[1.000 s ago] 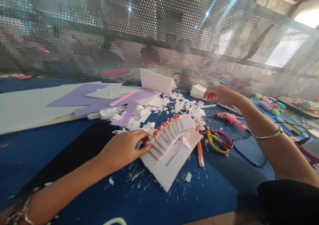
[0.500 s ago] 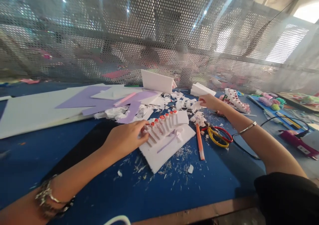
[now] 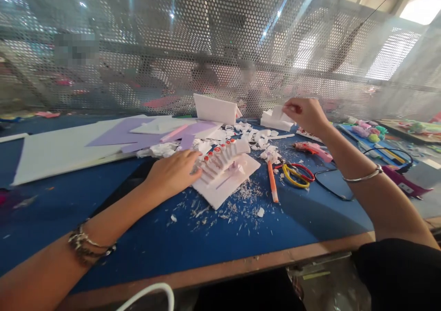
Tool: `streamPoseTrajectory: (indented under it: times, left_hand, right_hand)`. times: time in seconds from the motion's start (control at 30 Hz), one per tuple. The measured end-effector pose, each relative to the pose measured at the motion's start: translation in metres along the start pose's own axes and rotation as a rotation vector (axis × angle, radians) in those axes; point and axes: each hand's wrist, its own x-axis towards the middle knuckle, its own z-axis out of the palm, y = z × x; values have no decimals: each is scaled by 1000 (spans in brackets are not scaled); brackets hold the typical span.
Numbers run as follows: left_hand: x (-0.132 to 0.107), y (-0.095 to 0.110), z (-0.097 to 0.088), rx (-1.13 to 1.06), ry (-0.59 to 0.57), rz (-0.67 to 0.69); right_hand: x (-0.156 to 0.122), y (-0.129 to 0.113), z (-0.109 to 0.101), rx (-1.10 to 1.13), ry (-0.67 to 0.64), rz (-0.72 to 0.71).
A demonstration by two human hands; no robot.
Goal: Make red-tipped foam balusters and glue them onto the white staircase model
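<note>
White foam model [image 3: 220, 166] with a row of red-topped ribs, under a hand on the blue surface [image 3: 165, 251].
The left hand [image 3: 174, 173] reaches palm-down to its left end, grip unclear; the raised right hand [image 3: 308, 113] pinches a small flat white piece [image 3: 277, 112] before a white block [image 3: 275, 123]. White paper scraps [image 3: 257, 136] crowd between; an orange pen-shaped stick [image 3: 272, 182] and red-and-yellow-handled scissors [image 3: 298, 178] lie nearby.

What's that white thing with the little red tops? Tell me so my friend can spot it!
On the blue table, find the left hand. At its fingertips, on a flat white board, is a curved white model with upright strips. Unlike the plain white pieces around it, it has a row of red tops.
</note>
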Motion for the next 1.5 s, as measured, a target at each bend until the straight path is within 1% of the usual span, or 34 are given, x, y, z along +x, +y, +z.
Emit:
streamPoseTrajectory:
  times: [0.1, 0.17, 0.2, 0.23, 0.3, 0.37, 0.4, 0.47, 0.57, 0.67, 0.73, 0.8, 0.87, 0.9, 0.97, 1.07, 1.17, 1.27, 1.5]
  left_hand:
    - [-3, 6, -15, -60, 112, 53]
    - [-5, 16, -26, -200, 183, 117]
    - [-5, 22, -31, -313, 205, 156]
    - [-6, 29, -35, -457, 200, 206]
    - [-8, 44, -41, -776, 195, 236]
    - [-11, 57, -44, -1047, 125, 295]
    - [-12, 62, -45, -1163, 96, 330]
    - [-16, 68, -44, -1294, 91, 373]
    - [-19, 68, -40, -1352, 65, 342]
    - [-17, 65, -33, -1411, 21, 254]
    - [-14, 64, -27, -1488, 32, 179]
    - [-11, 65, -21, -1562, 52, 118]
    - [-10, 68, -16, -1584, 63, 102]
    - [-10, 69, -14, -1582, 58, 109]
    - [-12, 72, -12, -1570, 41, 134]
    - [-15, 77, -8, -1565, 16, 175]
    - [-18, 80, -4, -1574, -3, 203]
    - [-18, 81, -1, -1571, -9, 219]
    - [-19, 80, 4, -1520, 18, 233]
  right_hand:
    - [-13, -23, -19, 36, 54, -65]
    - [-23, -41, -27, 108, 65, -105]
    - [-29, -50, -28, 166, 54, -119]
    - [-35, -60, -28, 237, 22, -134]
    - [-47, -79, -25, 376, -73, -175]
    - [-58, -96, -19, 503, -165, -204]
    - [-62, -103, -15, 565, -197, -209]
    - [-68, -112, -8, 706, -251, -204]
    - [-72, -117, 4, 868, -315, -195]
    - [-76, -115, 15, 903, -305, -180]
    - [-81, -113, 22, 895, -227, -148]
    - [-87, -113, 29, 820, -87, -147]
    - [-92, -114, 34, 723, 24, -221]
    - [-95, -115, 37, 698, 38, -267]
    - [-99, -120, 41, 722, -8, -317]
    - [-103, -128, 43, 814, -125, -270]
    - [-107, -132, 43, 896, -185, -244]
    - [-110, -132, 42, 937, -196, -252]
    - [-110, -130, 43, 918, -157, -300]
